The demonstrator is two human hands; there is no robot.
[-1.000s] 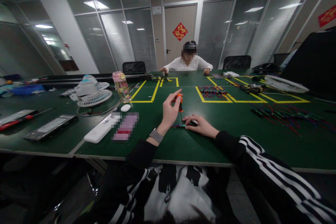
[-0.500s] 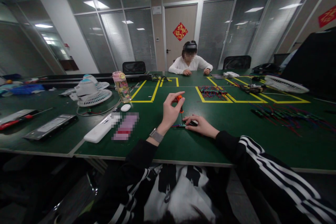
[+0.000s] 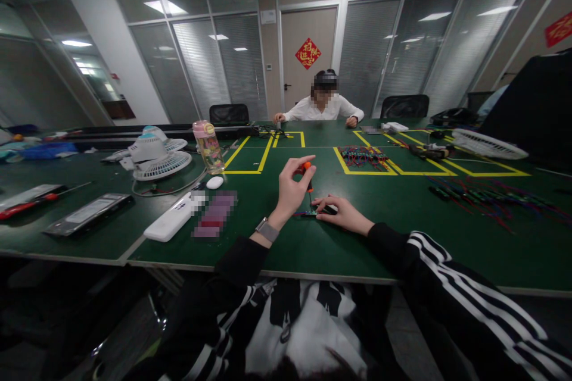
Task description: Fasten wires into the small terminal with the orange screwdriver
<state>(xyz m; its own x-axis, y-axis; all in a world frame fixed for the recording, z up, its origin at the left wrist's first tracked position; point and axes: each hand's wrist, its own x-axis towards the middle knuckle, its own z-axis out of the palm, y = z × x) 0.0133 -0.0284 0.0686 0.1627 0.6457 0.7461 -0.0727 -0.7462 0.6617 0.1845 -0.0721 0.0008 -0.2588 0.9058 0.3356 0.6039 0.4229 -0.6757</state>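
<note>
My left hand [image 3: 292, 184] grips the orange-and-black handle of a screwdriver [image 3: 309, 189] between thumb and fingers. The screwdriver stands upright, its thin shaft pointing down at a small green circuit board [image 3: 308, 214] with coloured wires on the table. Low beside the shaft, my right hand [image 3: 342, 213] has its fingertips pressed on the board's right end, holding it against the tabletop. A small dark piece shows under the right hand's fingers; its kind is unclear. Exactly where the screwdriver tip meets the board is too small to make out.
On the green table [image 3: 268, 256], a white box-like device [image 3: 174, 217], a bottle [image 3: 208, 147] and fans [image 3: 161, 164] lie left. Wired boards [image 3: 364, 156] sit in a taped area, more boards [image 3: 487, 196] at right. A person in white [image 3: 324, 106] sits opposite.
My hands, the screwdriver and the board keep nearly the same place. Across the table, the other person's hand on the picture's left side has moved outward to the left, toward the dark cables.
</note>
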